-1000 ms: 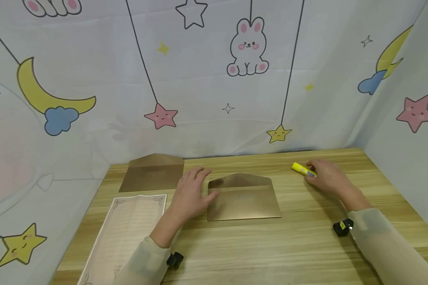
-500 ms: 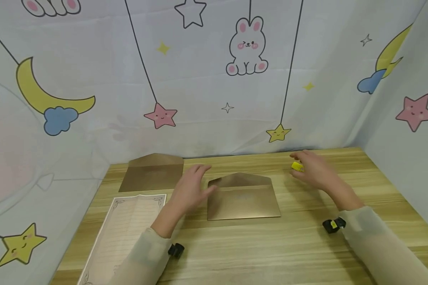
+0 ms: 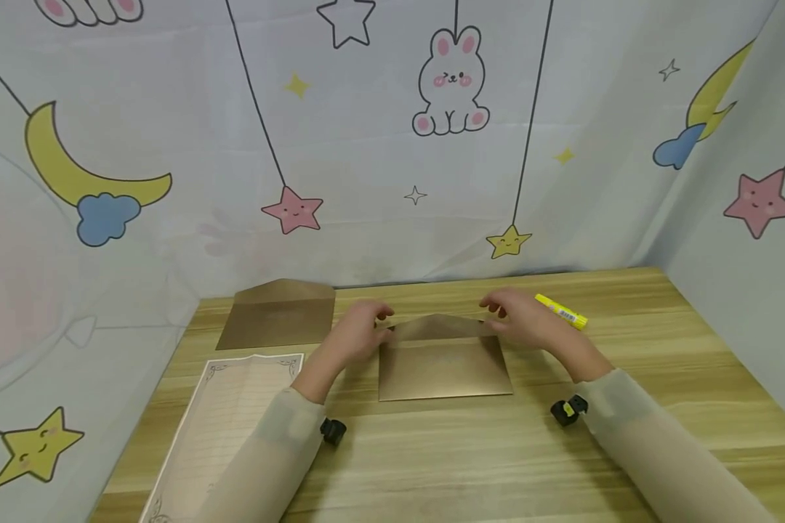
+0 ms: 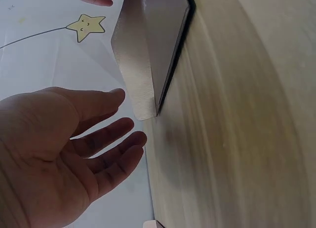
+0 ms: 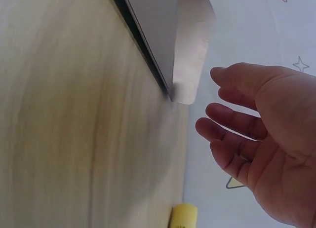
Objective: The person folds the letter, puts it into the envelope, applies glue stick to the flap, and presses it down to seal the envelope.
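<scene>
A gold-brown envelope (image 3: 445, 370) lies on the wooden table with its pointed flap (image 3: 437, 327) raised toward the back. My left hand (image 3: 356, 334) is at the flap's left corner, its fingers relaxed and bent a little. In the left wrist view a gap shows between those fingertips (image 4: 138, 139) and the envelope (image 4: 163, 35). At the flap's right corner is my right hand (image 3: 523, 319), also loosely bent and holding nothing. The right wrist view shows it just apart from the envelope (image 5: 153, 30). Behind the right hand lies a yellow glue stick (image 3: 562, 312).
A second gold-brown envelope (image 3: 278, 316) lies at the back left. In front of it is a lined sheet of letter paper (image 3: 216, 421) with a decorated border, partly under the left sleeve. A white printed curtain (image 3: 366, 160) stands along the table's back edge.
My right hand has let go of the glue stick, leaving it at the back right, and moved left to the envelope's right corner. My left hand has shifted slightly right.
</scene>
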`<state>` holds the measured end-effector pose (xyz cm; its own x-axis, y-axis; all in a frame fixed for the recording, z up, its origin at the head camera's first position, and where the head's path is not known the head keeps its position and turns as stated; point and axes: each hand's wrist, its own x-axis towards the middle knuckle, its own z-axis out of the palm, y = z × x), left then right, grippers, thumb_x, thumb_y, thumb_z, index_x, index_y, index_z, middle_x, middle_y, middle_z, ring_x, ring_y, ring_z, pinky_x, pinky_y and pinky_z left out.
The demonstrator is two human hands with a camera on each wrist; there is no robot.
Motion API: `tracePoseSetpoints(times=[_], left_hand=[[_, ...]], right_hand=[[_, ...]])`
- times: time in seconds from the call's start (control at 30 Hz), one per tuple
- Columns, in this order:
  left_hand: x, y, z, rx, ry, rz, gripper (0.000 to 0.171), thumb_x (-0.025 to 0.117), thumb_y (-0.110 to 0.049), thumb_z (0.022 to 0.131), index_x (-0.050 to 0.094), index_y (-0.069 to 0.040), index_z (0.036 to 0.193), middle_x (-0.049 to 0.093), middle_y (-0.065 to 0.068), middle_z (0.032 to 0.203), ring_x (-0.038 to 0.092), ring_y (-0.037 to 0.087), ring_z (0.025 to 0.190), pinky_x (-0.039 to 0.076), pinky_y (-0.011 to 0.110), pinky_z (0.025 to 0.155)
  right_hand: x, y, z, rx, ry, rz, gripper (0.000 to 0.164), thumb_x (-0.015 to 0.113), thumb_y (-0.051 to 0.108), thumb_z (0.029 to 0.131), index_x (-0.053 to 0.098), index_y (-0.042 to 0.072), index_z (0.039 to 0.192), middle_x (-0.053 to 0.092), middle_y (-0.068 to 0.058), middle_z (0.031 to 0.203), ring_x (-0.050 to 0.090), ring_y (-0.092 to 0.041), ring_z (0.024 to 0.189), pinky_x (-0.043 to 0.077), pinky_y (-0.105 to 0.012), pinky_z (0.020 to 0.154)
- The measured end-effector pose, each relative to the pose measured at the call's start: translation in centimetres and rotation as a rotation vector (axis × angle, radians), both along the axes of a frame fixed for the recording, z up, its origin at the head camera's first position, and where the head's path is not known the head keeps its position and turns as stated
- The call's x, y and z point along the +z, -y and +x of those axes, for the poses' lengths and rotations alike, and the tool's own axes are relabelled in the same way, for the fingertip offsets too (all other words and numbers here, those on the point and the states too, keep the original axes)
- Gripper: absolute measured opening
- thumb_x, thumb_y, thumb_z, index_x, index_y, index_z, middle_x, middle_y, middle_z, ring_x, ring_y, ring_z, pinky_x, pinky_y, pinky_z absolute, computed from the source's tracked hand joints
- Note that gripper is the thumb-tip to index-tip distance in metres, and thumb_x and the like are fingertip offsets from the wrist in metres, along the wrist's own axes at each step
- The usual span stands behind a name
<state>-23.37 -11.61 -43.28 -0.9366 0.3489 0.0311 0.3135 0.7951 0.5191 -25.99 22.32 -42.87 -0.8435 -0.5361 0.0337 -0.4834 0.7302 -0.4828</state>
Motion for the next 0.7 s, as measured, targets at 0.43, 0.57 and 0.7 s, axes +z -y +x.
tracePoseSetpoints(times=[0.43,0.57,0.7], left_hand=[[-0.5,-0.1,-0.7,-0.02,0.018,0.006,0.015,0.072,-0.001,0.1,0.077,-0.002,0.114,0.074,0.008,0.104,0.069,0.024,0.099,0.058,0.04,0.087],[-0.9,0.0,-0.9,-0.029,0.006,0.019,0.015,0.071,0.002,0.099,0.078,-0.002,0.112,0.074,0.007,0.101,0.068,0.022,0.094,0.059,0.038,0.084],[-1.1,0.1,-1.0,-0.04,-0.02,0.026,0.015,0.071,0.005,0.097,0.078,-0.002,0.108,0.074,0.008,0.099,0.068,0.022,0.092,0.058,0.038,0.083]], right_hand=[[-0.9,1.1,-0.7,0.053,-0.013,0.035,0.024,0.073,0.006,0.1,0.072,-0.002,0.122,0.072,-0.009,0.107,0.068,-0.027,0.1,0.058,-0.048,0.087],[-1.2,1.2,-0.7,0.049,-0.024,0.055,0.021,0.073,0.004,0.1,0.073,0.0,0.12,0.072,-0.006,0.103,0.067,-0.023,0.096,0.058,-0.045,0.085],[-1.2,1.3,-0.6,0.051,-0.043,0.058,0.017,0.072,0.002,0.099,0.074,0.002,0.116,0.071,-0.004,0.099,0.065,-0.019,0.09,0.057,-0.043,0.081]])
